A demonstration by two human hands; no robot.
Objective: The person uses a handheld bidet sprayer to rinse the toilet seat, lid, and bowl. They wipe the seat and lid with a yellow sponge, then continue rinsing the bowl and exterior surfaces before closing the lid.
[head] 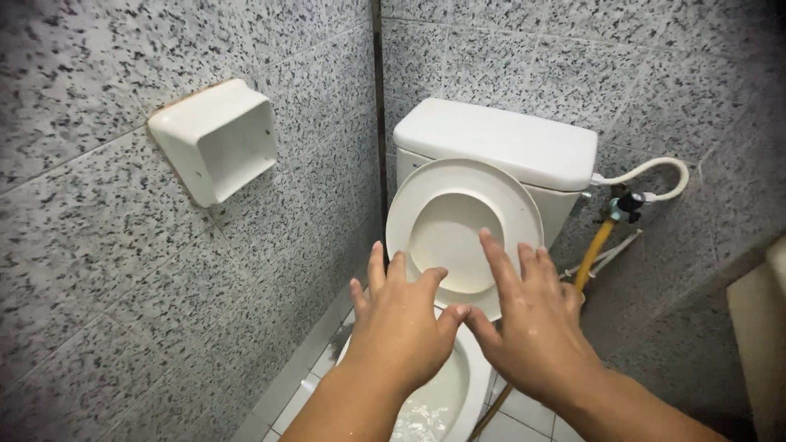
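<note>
A white toilet stands in the corner, its seat point(499, 196) and lid raised against the white cistern point(508, 141). My left hand point(401, 323) hovers over the bowl point(463, 393), fingers spread, its fingertips close to the lower rim of the raised seat. My right hand point(532, 315) is beside it, fingers apart, the index finger reaching up in front of the seat. Both hands hold nothing. Foamy water shows in the bowl below my left wrist.
Speckled grey tiles cover both walls. A white ceramic paper holder point(217, 139) is set in the left wall. A white hose point(655, 176) and a yellow hose point(591, 254) with a valve hang right of the cistern. A pale edge point(761, 327) stands at far right.
</note>
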